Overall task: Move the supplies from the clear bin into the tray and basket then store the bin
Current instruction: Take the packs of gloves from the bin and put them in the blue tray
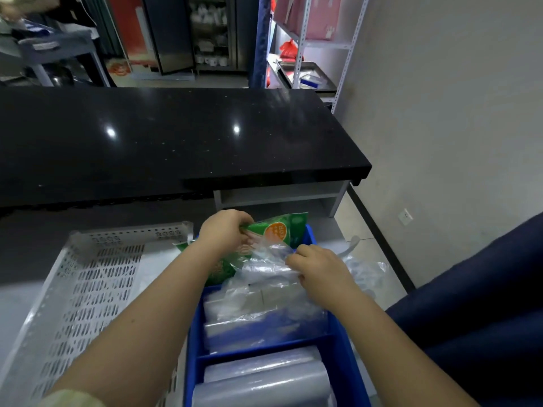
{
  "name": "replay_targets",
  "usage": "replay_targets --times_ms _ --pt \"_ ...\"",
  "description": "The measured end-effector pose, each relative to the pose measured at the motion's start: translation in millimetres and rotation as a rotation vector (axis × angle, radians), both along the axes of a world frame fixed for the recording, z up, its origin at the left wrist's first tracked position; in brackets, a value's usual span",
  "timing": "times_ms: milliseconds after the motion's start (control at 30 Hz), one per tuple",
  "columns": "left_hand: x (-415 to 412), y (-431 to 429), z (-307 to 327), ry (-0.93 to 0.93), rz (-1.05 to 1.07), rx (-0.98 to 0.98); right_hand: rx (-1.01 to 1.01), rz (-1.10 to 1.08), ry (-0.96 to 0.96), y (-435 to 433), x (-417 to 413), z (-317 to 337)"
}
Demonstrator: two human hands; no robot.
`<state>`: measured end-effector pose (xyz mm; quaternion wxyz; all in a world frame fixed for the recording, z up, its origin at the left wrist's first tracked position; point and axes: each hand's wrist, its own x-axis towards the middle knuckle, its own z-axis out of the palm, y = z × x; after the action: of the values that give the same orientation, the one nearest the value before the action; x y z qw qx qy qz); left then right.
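Note:
A blue divided tray sits low in the middle, holding stacks of clear plastic bags and rolls of clear film. Over its far end my left hand grips a green packet with an orange round label. My right hand pinches a crumpled clear plastic bag just right of the packet. A white perforated basket stands empty to the left of the tray. No clear bin can be made out for certain.
A black glossy counter runs across behind the tray and basket, with an open shelf beneath its right end. A white metal rack stands far right by the wall. Dark blue fabric fills the lower right.

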<state>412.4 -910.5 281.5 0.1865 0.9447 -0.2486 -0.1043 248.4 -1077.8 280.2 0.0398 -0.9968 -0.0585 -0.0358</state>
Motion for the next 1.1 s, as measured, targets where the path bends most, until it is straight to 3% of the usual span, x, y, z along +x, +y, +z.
replay_targets --times_ms 67,200,333,500,700,833,967,1100 --pt "0 -3 -4 -0.042 -0.056 0.024 0.012 -0.011 -0.006 0 3 -4" --pt "-1 -7 -6 -0.295 -0.088 0.079 -0.002 -0.024 -0.008 2 7 -10" --pt "-3 17 12 -0.425 0.023 -0.110 0.068 -0.015 -0.088 2 23 -7" --pt "-21 60 18 -0.369 0.110 -0.266 0.084 0.166 -0.096 44 65 -20" --pt "-31 93 -14 -0.248 0.201 -0.120 0.058 0.228 -0.008 46 77 -44" --pt "-22 74 -19 -0.332 0.133 -0.064 0.127 0.186 0.009 37 75 -52" --pt "-12 51 -16 -0.421 0.084 -0.144 0.155 0.157 0.051 24 74 -47" --pt "-17 55 -22 -0.422 0.167 -0.159 0.190 0.188 -0.023 14 67 -52"
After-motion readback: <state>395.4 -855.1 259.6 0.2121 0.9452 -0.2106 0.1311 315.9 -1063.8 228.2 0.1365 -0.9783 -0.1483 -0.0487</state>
